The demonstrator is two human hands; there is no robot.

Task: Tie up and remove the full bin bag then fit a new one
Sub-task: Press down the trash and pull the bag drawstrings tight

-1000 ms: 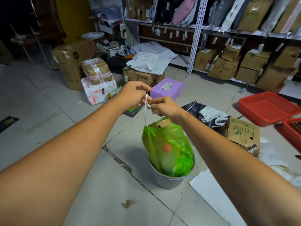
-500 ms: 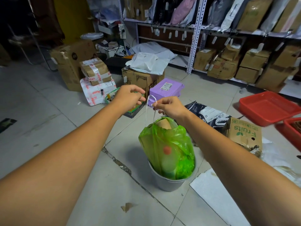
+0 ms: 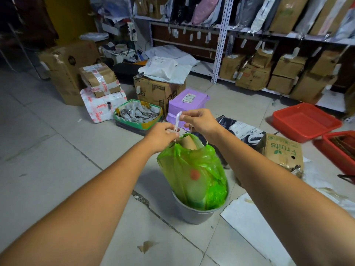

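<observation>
Mid-tie here, and plenty is left to do. The green bin bag (image 3: 194, 173) hangs directly below the fingers, its lower half sitting inside the grey bin (image 3: 194, 215), so nothing is lifted out yet. The neck is gathered up toward the hands but not closed. A piece of brown cardboard (image 3: 189, 143) pokes out of the mouth just under the fingertips. I see no finished knot and no fresh bag near the bin. By my reading the tying is in hand, with removal and refit both to come.

Now the hands. The left hand (image 3: 162, 136) is curled tight, thumb and fingers pinching the white drawstring (image 3: 178, 117) low down, right at the bag's neck. The right hand (image 3: 200, 122) sits just beside it and a touch higher. Its fingers (image 3: 190, 114) are bent in, nipping the upper end of the same string, which stands up as a short white strip between the two grips. Neither hand is slack; both are clamped on string. How the cord loops beneath the left knuckles, I cannot tell. Beyond the fingertips, well apart, a purple parcel (image 3: 187, 100) lies on the floor.
</observation>
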